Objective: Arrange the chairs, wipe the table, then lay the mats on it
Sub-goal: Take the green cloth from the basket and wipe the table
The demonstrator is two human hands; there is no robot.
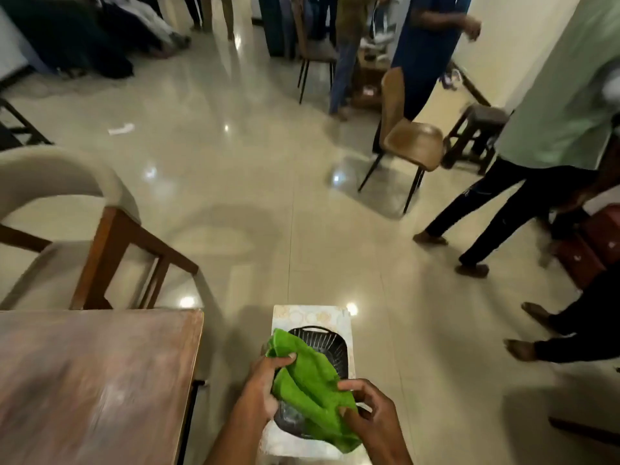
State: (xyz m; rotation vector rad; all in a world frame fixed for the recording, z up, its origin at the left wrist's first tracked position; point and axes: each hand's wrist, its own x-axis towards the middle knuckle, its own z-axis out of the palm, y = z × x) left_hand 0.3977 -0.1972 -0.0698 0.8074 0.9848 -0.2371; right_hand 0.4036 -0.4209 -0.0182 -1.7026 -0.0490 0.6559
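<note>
Although the head view is the only one to go by, it says a fair bit about where things stand: the wooden table (97, 380) at the lower left carries no mats that I can see, and none show anywhere else in the room, so laying them is plainly still ahead. One cushioned chair (67, 229) sits close against the table's far edge, which looks like it may be in place, while a brown chair (407, 135) stands well apart out on the shiny floor (235, 162) among other people's legs, so I can't say the chairs are settled. My guess is the person is at the wiping step, either fetching the cloth or putting it away; the blurred tabletop doesn't tell me whether it has been wiped. The green cloth (312, 384) is bunched up over a dark ribbed basket (330, 340), which rests on a pale patterned stool or stand (312, 315) just beside the table's right edge. The left hand (265, 380) grips the cloth's upper left part, fingers curled over the fold, and the right hand (369, 414) pinches its lower right edge, so the cloth hangs between the two.
</note>
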